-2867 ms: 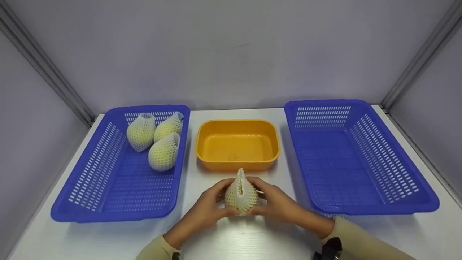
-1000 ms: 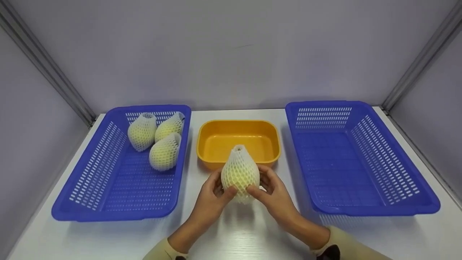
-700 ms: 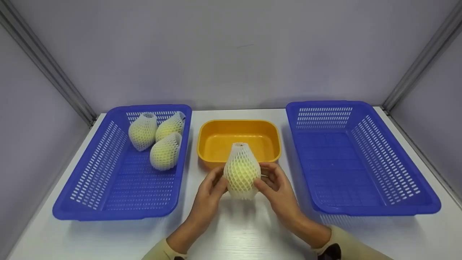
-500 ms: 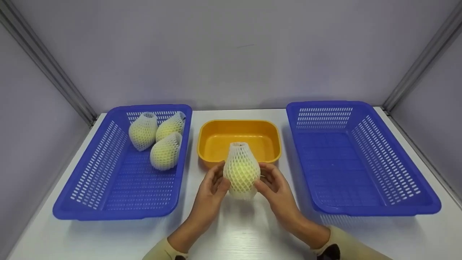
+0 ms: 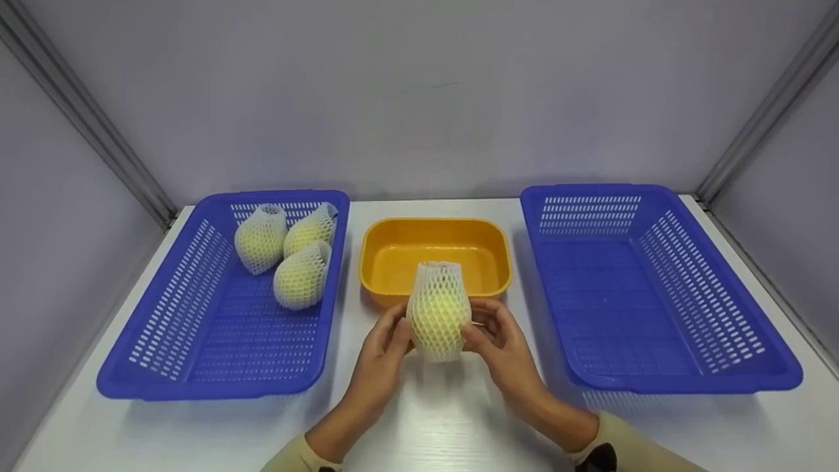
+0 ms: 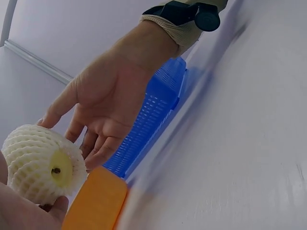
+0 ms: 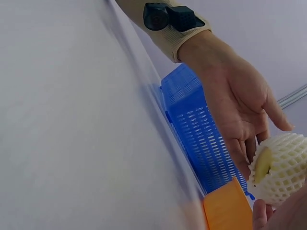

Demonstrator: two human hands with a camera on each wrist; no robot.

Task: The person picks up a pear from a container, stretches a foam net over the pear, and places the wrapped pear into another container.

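A yellow pear (image 5: pixel 438 321) in a white foam net is held up between both hands in front of the orange bin, the net's open neck pointing up and away. My left hand (image 5: pixel 377 357) grips its left side, thumb on the near face and fingers round the back. The right hand (image 5: pixel 510 351) holds the opposite side the same way. In the left wrist view the pear's bare end (image 6: pixel 61 168) shows a dark spot where the net gapes. The fingers behind the pear are partly hidden in the head view.
At left a blue basket (image 5: pixel 216 393) holds three more netted pears (image 5: pixel 300 280). An orange bin (image 5: pixel 432 221) stands in the middle, its front edge partly behind the held pear. Another blue basket (image 5: pixel 682 380) is at right. Grey walls surround the white table (image 5: pixel 439 439).
The netted pear, lower and nearer at first, has been raised towards the orange bin and turned. The net's neck, first a narrow slit, now shows wider. Both hands moved up with it.
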